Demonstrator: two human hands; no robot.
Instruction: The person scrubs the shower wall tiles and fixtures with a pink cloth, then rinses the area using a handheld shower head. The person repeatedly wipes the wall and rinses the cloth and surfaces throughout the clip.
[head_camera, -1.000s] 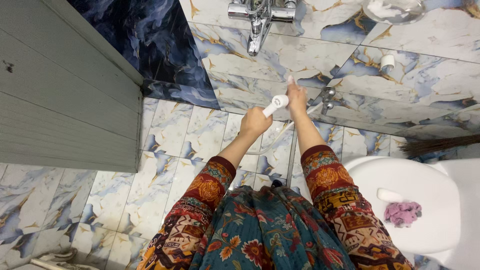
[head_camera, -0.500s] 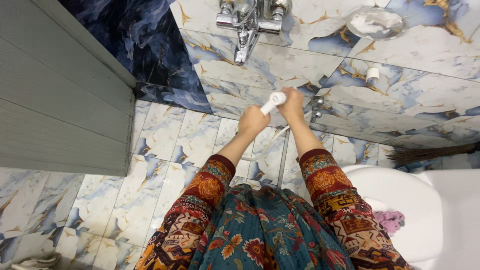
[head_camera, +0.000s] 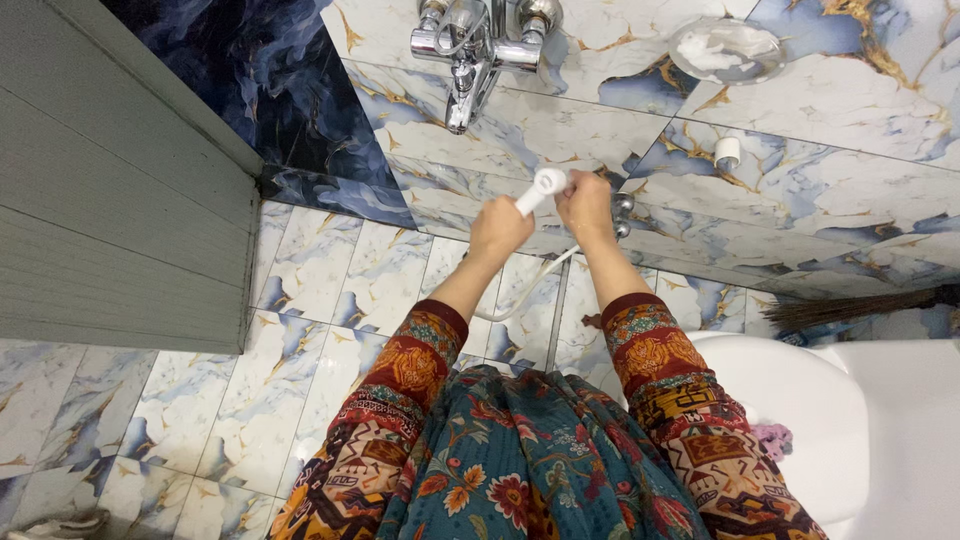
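My left hand (head_camera: 499, 230) is closed around the handle of a white hand sprayer (head_camera: 540, 188), whose head points up and to the right. A white hose (head_camera: 528, 282) runs down from it between my arms. My right hand (head_camera: 584, 203) is right beside the sprayer head, fingers curled, touching or nearly touching the nozzle. Both forearms stretch out in front of me in patterned red sleeves, above a marbled tile wall and floor.
A chrome tap mixer (head_camera: 468, 48) juts from the wall above my hands. A small chrome valve (head_camera: 623, 210) sits just right of my right hand. A round soap dish (head_camera: 725, 48) is upper right. A white toilet (head_camera: 830, 430) stands at lower right, a broom (head_camera: 850, 305) behind it, a grey door (head_camera: 110, 200) at left.
My right hand's fingers went from stretched out to curled at the sprayer head. Both hands and the sprayer shifted slightly up and left in view as the camera moved.
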